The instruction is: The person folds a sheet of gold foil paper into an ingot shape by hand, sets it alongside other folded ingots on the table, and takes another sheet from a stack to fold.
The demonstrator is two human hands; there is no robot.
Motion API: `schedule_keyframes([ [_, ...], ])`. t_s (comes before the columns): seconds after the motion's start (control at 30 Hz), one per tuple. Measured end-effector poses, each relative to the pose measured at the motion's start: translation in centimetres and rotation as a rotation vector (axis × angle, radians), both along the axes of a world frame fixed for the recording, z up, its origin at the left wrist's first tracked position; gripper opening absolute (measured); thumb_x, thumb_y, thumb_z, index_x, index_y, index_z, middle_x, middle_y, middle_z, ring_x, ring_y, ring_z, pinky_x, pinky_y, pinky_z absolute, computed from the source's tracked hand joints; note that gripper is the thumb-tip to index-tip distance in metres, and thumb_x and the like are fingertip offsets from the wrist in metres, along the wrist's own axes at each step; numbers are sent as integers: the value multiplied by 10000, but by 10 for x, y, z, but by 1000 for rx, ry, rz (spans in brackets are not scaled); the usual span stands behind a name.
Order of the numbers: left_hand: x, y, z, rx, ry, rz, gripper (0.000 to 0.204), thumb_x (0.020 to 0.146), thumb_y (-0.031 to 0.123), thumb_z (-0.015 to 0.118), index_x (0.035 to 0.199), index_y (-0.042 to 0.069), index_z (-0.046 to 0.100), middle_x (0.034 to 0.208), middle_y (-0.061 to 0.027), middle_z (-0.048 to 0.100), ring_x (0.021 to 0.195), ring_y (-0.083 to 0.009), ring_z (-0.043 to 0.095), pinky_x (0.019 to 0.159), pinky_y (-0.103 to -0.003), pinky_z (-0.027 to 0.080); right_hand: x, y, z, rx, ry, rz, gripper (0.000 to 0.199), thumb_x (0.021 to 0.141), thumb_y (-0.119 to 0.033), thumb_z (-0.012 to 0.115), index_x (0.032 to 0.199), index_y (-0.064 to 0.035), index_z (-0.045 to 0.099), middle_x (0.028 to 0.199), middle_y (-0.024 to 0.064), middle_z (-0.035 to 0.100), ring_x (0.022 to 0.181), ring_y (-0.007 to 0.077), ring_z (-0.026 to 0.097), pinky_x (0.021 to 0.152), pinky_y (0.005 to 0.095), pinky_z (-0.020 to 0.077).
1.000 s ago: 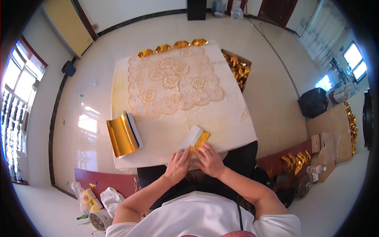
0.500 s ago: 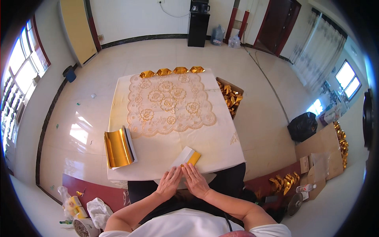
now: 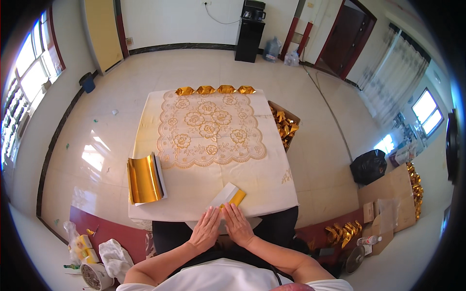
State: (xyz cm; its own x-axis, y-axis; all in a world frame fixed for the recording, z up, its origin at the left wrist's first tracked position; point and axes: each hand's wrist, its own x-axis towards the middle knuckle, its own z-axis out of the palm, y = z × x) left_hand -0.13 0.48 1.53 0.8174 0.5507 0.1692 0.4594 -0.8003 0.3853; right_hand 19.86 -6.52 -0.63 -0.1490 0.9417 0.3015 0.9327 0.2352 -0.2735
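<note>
You are pressing your left hand [image 3: 206, 229] and right hand [image 3: 236, 225] flat, fingers outstretched and gripping nothing, onto a folded gold-and-white paper [image 3: 228, 196]. It is lying at the near edge of the table [image 3: 272, 182], right of the gold sheet stack [image 3: 143, 178].

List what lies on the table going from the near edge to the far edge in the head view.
Hands pressing flat, left hand and right hand → folded gold paper → lace floral mat → row of folded gold pieces along the far edge.
</note>
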Motion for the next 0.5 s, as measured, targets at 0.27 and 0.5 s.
schedule_keyframes([
  [0.27,1,3,-7,54,107,-46,775,955,137,669,1653,-6,365,1721,-223,353,1612,-399,324,1297,-525,316,7,-4,5,22,36,-45,717,963,-83,613,1628,69,393,1705,269,374,1590,454,355,1287,563,337],
  [0.5,24,7,-9,34,37,6,857,864,130,770,1611,-35,385,1660,-250,385,1553,-457,364,1276,-576,338,12,-5,1,1,3,-42,722,960,-68,590,1641,54,386,1714,259,370,1594,454,352,1280,575,336],
])
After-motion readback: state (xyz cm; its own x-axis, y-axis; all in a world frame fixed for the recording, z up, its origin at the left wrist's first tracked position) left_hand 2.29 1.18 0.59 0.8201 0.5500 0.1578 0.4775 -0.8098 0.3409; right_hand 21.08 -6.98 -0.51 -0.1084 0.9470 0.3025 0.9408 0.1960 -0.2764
